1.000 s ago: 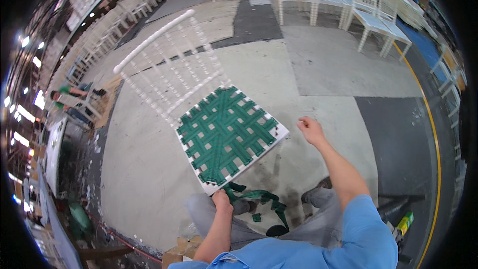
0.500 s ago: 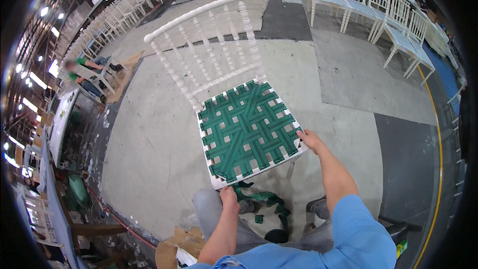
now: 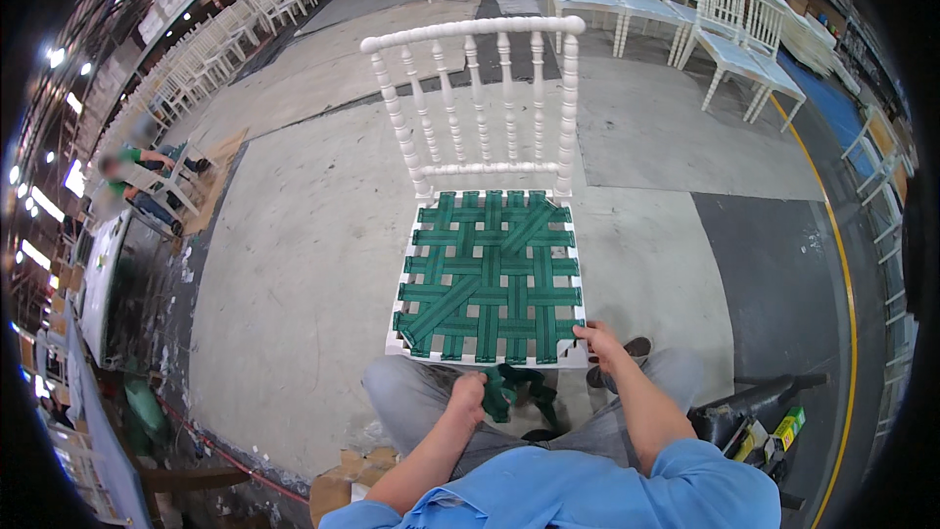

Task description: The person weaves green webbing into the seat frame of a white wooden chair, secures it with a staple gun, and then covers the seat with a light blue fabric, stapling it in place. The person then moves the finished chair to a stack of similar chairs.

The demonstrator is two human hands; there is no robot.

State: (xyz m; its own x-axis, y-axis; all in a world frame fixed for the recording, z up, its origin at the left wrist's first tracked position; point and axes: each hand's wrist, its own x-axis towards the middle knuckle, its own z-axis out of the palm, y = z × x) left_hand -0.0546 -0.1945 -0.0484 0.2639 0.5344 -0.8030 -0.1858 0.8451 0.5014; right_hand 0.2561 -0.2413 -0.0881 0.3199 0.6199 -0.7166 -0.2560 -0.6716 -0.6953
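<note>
The room is a big workshop hall with a grey concrete floor (image 3: 294, 264), made of large slabs, some lighter and some darker. A yellow line (image 3: 850, 274) runs in a curve over the dark part of the floor, to the right of the white chair (image 3: 475, 108). This chair stands in the middle of the floor, upright, with its spindle back away from the person. Its seat is woven from green straps (image 3: 487, 274) that cross each other straight and diagonally inside the white frame.

The right hand (image 3: 599, 341) is closed on the near right corner of the seat frame, with the fingers over the edge. The left hand (image 3: 468, 396) is just below the near edge of the seat, closed as a fist on a loose bundle of green strap (image 3: 514, 387) that hangs between the knees. The two hands are apart from each other.

Behind the chair, far at the back of the hall, rows of white chairs (image 3: 676, 0) stand together. More white chairs (image 3: 211, 39) are lined up far to the left of it. Also left of the chair, a person in green (image 3: 137, 162) is low on the floor. Right of the chair and close to the person's right knee, a black tool (image 3: 749, 407) lies on the floor.
</note>
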